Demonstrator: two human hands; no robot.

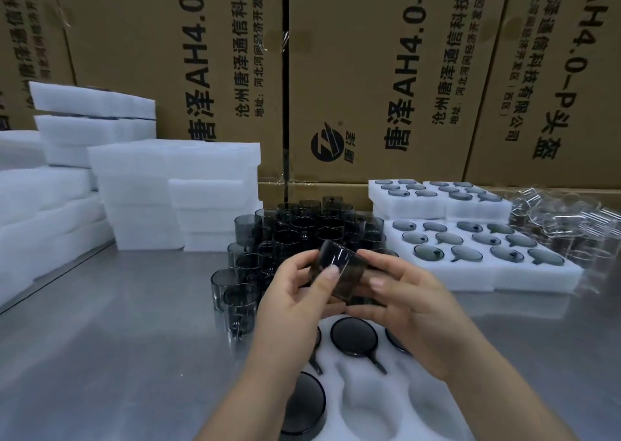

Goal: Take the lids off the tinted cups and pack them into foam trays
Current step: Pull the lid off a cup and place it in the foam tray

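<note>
Both hands hold one dark tinted cup tilted on its side above the table's middle. My left hand grips its left side with the thumb across the front. My right hand curls round its right side and base. Under my hands lies a white foam tray with cups seated in some pockets and other pockets bare. Behind the held cup stands a crowd of several tinted cups on the metal table.
Filled foam trays sit at the right, with clear glass pieces beyond them. Stacks of bare foam trays rise at the left. Cardboard boxes wall the back. The metal table shows at the left front.
</note>
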